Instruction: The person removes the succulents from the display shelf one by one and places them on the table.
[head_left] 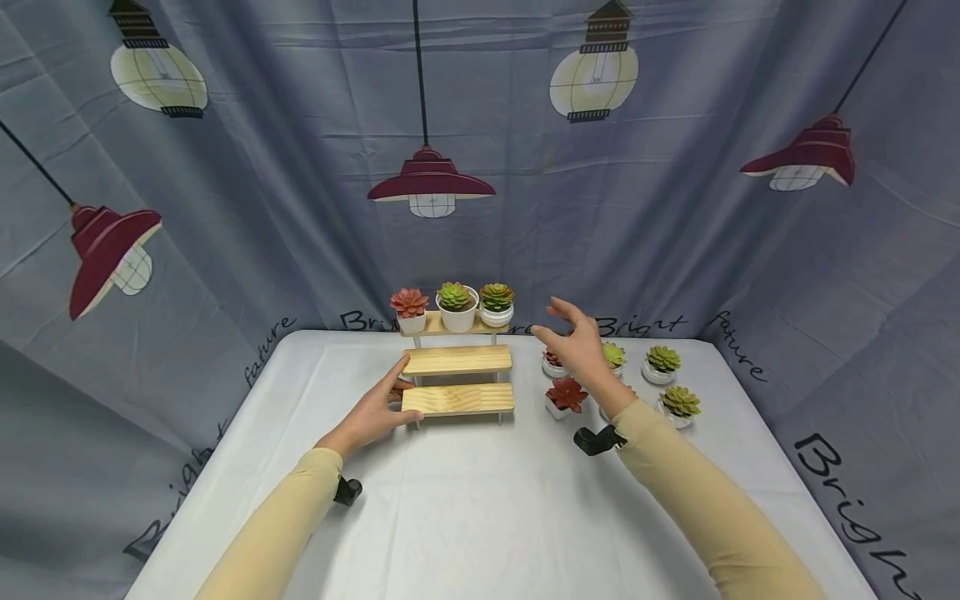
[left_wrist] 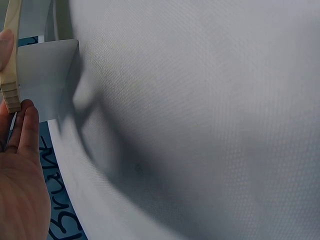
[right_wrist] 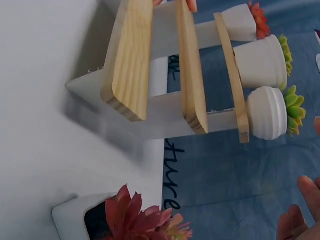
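Tiered stand: pale wooden boards (head_left: pixel 457 400), straight-grained with squared ends, form three steps on flat, smooth white side supports; it stands toward the far side of the desk (head_left: pixel 450 517).
Left hand (head_left: pixel 375 410): grips the stand's left end, thumb on the bottom board and fingers bent at its edge.
Right hand (head_left: pixel 583 346): released, holding nothing, fingers and thumb spread apart in the air above the plants right of the stand.
Top step: three artificial-looking succulents in a row. On the left, a red rosette (head_left: pixel 409 303) in a small, smooth white pot; in the middle, a light green rosette (head_left: pixel 453 297) in a larger, tapering white pot; on the right, a green rosette with yellow-orange tints (head_left: pixel 497 297) in a rounded, ridged white pot.
Pots right of the stand: a dark red, pointed-leaf succulent (head_left: pixel 567 394) in a squarish white pot with dark filling; two green rosettes (head_left: pixel 672 382) in white pots farther right; others partly hidden by the right hand and forearm.
Desk surface: white, with a fine woven-looking texture.
Backdrop: softly creased blue-grey cloth (head_left: pixel 315 250) printed with lamps and dark cursive lettering.
Sleeves: pale yellow fabric (head_left: pixel 697 492), black wrist mounts (head_left: pixel 595 441) beneath.
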